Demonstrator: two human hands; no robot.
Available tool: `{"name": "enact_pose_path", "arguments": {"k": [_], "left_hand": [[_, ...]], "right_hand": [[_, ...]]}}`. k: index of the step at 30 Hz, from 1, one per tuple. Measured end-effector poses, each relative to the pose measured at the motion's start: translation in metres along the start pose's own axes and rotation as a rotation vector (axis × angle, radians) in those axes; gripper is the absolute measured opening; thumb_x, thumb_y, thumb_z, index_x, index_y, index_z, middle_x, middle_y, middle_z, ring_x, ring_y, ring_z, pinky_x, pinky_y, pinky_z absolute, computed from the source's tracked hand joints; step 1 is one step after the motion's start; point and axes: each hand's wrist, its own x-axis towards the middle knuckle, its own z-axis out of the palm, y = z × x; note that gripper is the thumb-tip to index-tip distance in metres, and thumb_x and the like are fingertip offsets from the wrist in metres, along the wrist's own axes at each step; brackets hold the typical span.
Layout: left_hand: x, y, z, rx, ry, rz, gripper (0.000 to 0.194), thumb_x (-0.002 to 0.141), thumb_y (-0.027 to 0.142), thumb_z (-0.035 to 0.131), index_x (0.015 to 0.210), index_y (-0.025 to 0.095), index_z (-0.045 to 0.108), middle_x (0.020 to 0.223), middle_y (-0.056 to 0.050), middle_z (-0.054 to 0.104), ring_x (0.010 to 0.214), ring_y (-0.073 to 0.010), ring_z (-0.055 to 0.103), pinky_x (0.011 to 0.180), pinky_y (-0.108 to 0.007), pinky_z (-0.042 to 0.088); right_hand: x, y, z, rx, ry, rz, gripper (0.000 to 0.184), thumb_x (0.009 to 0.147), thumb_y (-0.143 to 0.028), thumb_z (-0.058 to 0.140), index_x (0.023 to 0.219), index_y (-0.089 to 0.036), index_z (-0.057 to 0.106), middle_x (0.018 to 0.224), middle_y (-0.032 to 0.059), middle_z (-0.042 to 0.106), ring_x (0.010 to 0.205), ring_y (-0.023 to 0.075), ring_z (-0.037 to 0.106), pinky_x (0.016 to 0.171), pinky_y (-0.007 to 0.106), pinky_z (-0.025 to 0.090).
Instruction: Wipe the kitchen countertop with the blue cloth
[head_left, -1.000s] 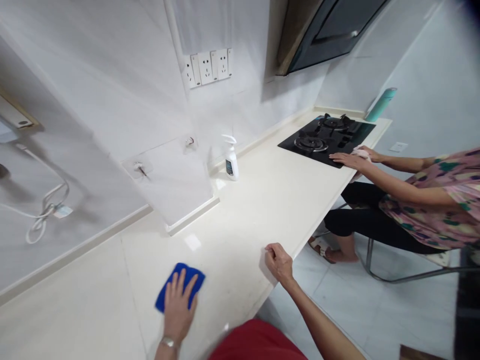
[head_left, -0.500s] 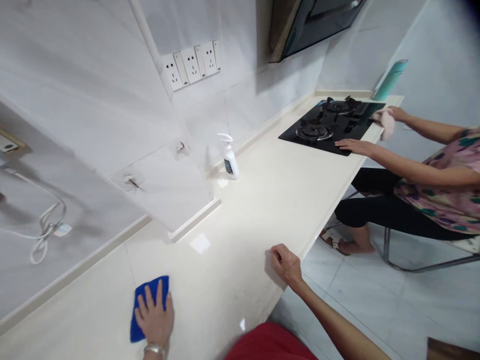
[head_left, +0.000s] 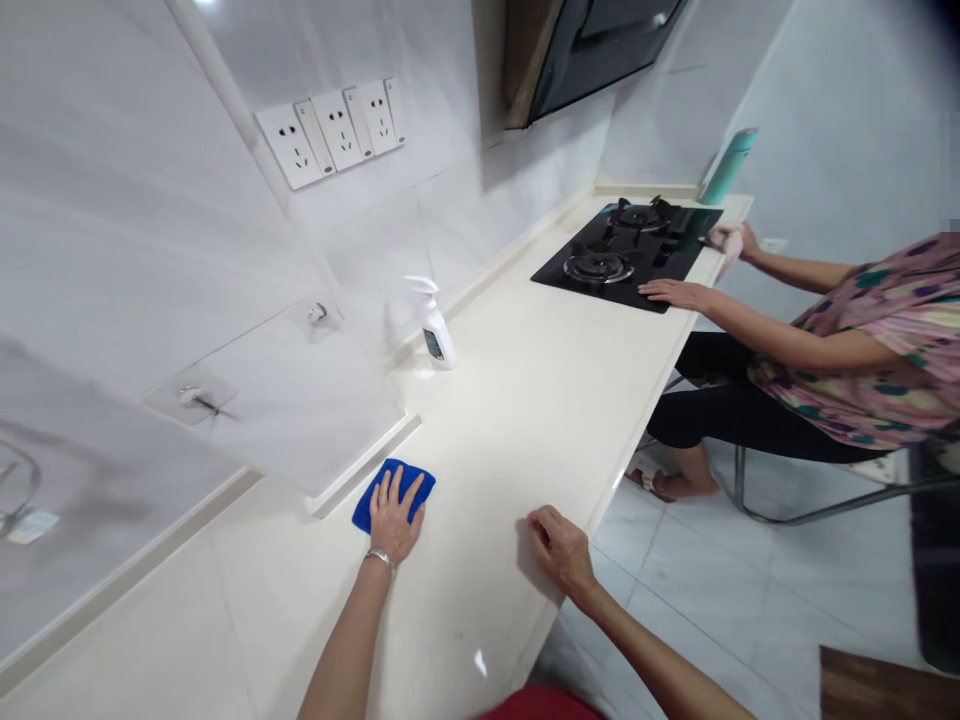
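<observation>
My left hand [head_left: 395,518] lies flat with fingers spread on a blue cloth [head_left: 375,492], pressing it onto the cream countertop [head_left: 525,400] close to the foot of a protruding white wall panel [head_left: 300,400]. My right hand [head_left: 559,548] rests curled on the counter's front edge, with nothing visible in it. A white spray bottle [head_left: 433,324] stands upright against the wall, further along the counter.
A seated person in a patterned top [head_left: 862,350] leans over a black gas hob [head_left: 630,255], one hand flat beside it, the other holding a pale cloth. A teal bottle [head_left: 726,166] stands at the counter's far corner. Wall sockets [head_left: 330,130] sit above.
My left hand slid the blue cloth from the near-left counter forward and right, up to the wall panel's foot. My right hand stayed on the edge. The other person's cloth hand moved over the hob.
</observation>
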Motion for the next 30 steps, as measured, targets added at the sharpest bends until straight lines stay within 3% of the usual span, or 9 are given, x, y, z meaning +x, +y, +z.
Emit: {"name": "enact_pose_path", "arguments": {"k": [8, 17, 23, 26, 30], "left_hand": [[0.055, 0.006, 0.011, -0.007, -0.026, 0.096, 0.050, 0.094, 0.038, 0.044, 0.144, 0.038, 0.043, 0.161, -0.006, 0.033, 0.150, -0.0301, 0.024, 0.120, -0.055, 0.026], [0.085, 0.052, 0.029, -0.065, 0.012, 0.197, 0.055, 0.089, 0.036, 0.054, 0.143, 0.041, 0.042, 0.160, -0.005, 0.035, 0.148, -0.0324, 0.028, 0.119, -0.056, 0.030], [0.048, 0.093, 0.040, -0.153, -0.017, 0.345, 0.060, 0.090, 0.040, 0.054, 0.147, 0.044, 0.034, 0.163, -0.006, 0.027, 0.150, -0.0334, 0.022, 0.119, -0.059, 0.029], [0.012, 0.104, 0.035, -0.172, -0.027, 0.384, 0.060, 0.092, 0.040, 0.052, 0.148, 0.044, 0.031, 0.165, -0.005, 0.023, 0.151, -0.0322, 0.020, 0.120, -0.058, 0.028], [-0.046, 0.103, 0.020, -0.175, -0.036, 0.419, 0.063, 0.092, 0.037, 0.051, 0.150, 0.041, 0.026, 0.165, -0.004, 0.021, 0.151, -0.0296, 0.019, 0.120, -0.054, 0.029]], "right_hand": [[0.004, -0.001, 0.000, -0.082, 0.003, -0.043, 0.017, 0.087, -0.013, 0.041, 0.084, -0.021, 0.056, 0.078, 0.0001, 0.058, 0.065, 0.0128, 0.055, 0.063, 0.024, 0.038], [0.003, 0.001, 0.004, -0.107, -0.008, -0.055, 0.019, 0.085, -0.009, 0.039, 0.085, -0.022, 0.054, 0.078, -0.0007, 0.057, 0.066, 0.0124, 0.057, 0.063, 0.024, 0.037], [0.003, 0.003, 0.005, -0.054, 0.000, -0.044, 0.020, 0.084, -0.010, 0.039, 0.086, -0.022, 0.055, 0.079, -0.0006, 0.059, 0.066, 0.0124, 0.057, 0.065, 0.024, 0.039], [0.003, 0.002, 0.002, -0.032, 0.007, -0.028, 0.020, 0.085, -0.011, 0.039, 0.087, -0.021, 0.056, 0.081, 0.0000, 0.061, 0.068, 0.0127, 0.058, 0.067, 0.024, 0.041], [0.001, 0.001, 0.000, -0.024, 0.060, -0.014, 0.019, 0.084, -0.014, 0.041, 0.086, -0.021, 0.058, 0.081, 0.0001, 0.063, 0.068, 0.0125, 0.058, 0.066, 0.023, 0.042]]}}
